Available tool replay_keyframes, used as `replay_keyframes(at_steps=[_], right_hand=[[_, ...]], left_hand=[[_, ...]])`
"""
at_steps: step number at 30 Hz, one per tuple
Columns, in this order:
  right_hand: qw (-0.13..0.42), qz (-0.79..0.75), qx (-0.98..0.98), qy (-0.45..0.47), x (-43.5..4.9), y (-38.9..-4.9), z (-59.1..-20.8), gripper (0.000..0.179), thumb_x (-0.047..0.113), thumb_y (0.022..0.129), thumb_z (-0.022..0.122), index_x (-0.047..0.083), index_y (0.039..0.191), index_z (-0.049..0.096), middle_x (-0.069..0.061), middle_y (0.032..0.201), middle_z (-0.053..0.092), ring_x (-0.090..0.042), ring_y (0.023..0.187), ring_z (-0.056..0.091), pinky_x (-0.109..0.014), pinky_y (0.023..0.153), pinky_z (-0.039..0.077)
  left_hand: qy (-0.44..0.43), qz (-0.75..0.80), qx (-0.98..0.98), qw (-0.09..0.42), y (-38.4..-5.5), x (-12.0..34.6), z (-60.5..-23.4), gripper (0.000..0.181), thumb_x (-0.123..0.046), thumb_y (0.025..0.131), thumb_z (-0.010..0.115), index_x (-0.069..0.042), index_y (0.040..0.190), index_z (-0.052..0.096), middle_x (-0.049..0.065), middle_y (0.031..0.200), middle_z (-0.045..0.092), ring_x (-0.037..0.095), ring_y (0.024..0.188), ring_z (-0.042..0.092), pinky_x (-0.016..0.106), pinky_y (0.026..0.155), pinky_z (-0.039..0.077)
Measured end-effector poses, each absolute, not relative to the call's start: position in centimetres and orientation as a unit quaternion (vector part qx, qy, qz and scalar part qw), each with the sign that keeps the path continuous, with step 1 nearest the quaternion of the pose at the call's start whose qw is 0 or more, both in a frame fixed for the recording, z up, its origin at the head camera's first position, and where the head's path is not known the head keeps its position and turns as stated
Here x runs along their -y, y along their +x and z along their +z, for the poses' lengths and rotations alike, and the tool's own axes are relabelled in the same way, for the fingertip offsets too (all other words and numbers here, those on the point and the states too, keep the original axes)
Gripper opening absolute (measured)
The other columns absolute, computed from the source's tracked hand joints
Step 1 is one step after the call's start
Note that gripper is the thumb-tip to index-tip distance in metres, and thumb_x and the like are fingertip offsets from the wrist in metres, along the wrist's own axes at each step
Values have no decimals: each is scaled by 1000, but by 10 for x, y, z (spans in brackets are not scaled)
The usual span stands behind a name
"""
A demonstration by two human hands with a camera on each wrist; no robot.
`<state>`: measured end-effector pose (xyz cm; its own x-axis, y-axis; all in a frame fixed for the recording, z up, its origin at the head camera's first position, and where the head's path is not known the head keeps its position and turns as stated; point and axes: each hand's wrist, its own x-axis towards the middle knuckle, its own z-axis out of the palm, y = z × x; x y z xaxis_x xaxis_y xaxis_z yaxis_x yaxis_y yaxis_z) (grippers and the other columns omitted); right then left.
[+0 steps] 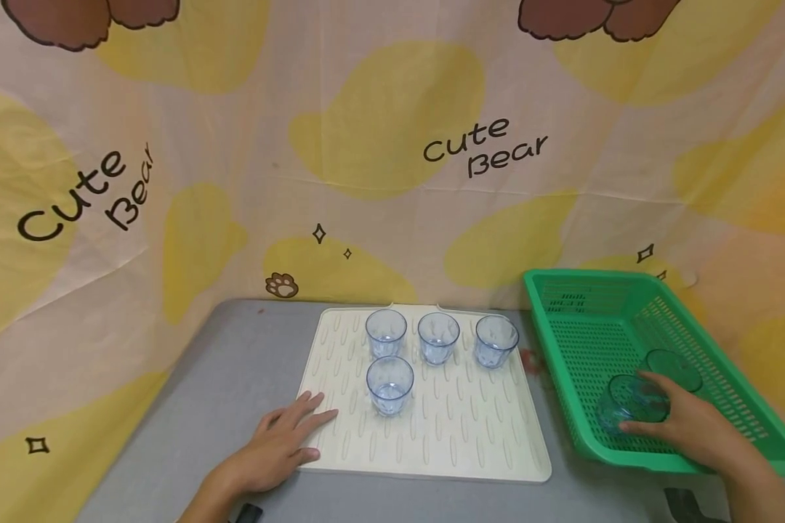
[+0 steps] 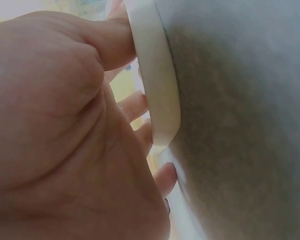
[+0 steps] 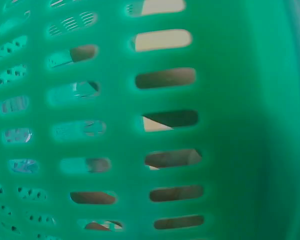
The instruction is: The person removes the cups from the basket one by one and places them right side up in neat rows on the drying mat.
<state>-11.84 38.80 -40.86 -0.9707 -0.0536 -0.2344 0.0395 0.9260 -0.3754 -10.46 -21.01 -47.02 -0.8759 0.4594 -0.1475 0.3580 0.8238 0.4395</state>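
Inside the green plastic basket (image 1: 565, 407) at the right, my right hand (image 1: 696, 421) grips a clear glass (image 1: 618, 414) between thumb and fingers. A second glass (image 1: 677, 367) stands just behind it in the basket. My left hand (image 1: 271, 447) rests with spread fingers on the left front edge of a white ribbed drying mat (image 1: 458, 436). In the left wrist view, fingers lie along the mat's edge (image 2: 157, 75). On the mat, three glasses stand in a back row, and another glass (image 1: 389, 388) stands in front of the back-left one (image 1: 386, 335). The basket's slotted wall mostly hides the right hand in the right wrist view.
The mat and basket lie on a grey table (image 1: 190, 407). Behind them hangs a patterned cloth (image 1: 379, 218) reaching the table's back edge. The basket's raised rim (image 1: 543, 341) stands between the mat and the glasses inside it. Dark objects show at the front edge.
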Motion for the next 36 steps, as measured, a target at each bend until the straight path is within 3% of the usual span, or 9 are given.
replay_keyframes(at_steps=[8,14,19,22,25,27,29,32,36], right_hand=[[123,-246,-961,-16,-388,-117,-411,96,45,87,75,-13,146,27,-42,133,51,-55,115,56,-53,78,53],[92,-271,-958,-24,-389,-115,-411,90,40,87,76,-9,147,29,-41,135,50,-55,114,57,-52,77,54],[73,-299,-951,-22,-391,-115,-410,90,35,88,77,-5,151,27,-41,135,48,-53,112,59,-42,72,54],[72,-321,-944,-13,-392,-115,-410,91,34,89,75,-4,153,22,-39,140,44,-20,109,64,-33,71,53],[71,-349,-934,-8,-392,-113,-409,91,31,92,73,-4,154,18,-37,147,38,17,102,48,-24,71,52],[64,-366,-928,-13,-392,-112,-409,88,29,93,72,-3,155,18,-18,147,47,28,98,37,-21,72,51],[52,-383,-922,-21,-392,-111,-409,84,25,94,71,1,156,20,7,141,50,28,99,40,-20,72,52],[29,-417,-908,-44,-392,-111,-410,78,16,94,69,9,157,24,36,126,40,23,103,49,-19,74,53],[10,-449,-891,-67,-391,-111,-411,74,8,95,66,17,156,26,37,128,43,17,106,55,-20,75,54]], left_hand=[[217,209,-945,126,-104,210,-471,56,-40,96,60,-30,149,44,9,162,31,38,151,24,63,108,23],[215,214,-945,124,-105,210,-473,56,-42,96,60,-31,149,44,8,162,31,37,151,23,64,108,22],[219,217,-946,98,-105,211,-479,55,-43,95,59,-32,147,46,9,160,35,37,149,26,59,105,22],[217,222,-946,88,-105,211,-482,54,-44,95,60,-34,146,47,8,159,36,35,148,26,56,104,20],[215,221,-947,93,-105,211,-481,54,-44,95,60,-34,146,46,8,159,35,33,149,25,57,105,21],[210,221,-947,103,-106,211,-481,55,-42,95,60,-35,147,46,7,161,34,33,150,24,57,107,20],[205,217,-948,113,-107,211,-481,55,-39,95,62,-35,148,45,6,162,32,32,151,23,58,108,20],[196,216,-949,122,-108,211,-483,57,-34,95,64,-35,148,44,5,163,30,32,152,21,58,110,18],[198,214,-949,120,-108,211,-484,57,-32,95,64,-35,148,44,6,163,30,32,153,21,58,110,18]])
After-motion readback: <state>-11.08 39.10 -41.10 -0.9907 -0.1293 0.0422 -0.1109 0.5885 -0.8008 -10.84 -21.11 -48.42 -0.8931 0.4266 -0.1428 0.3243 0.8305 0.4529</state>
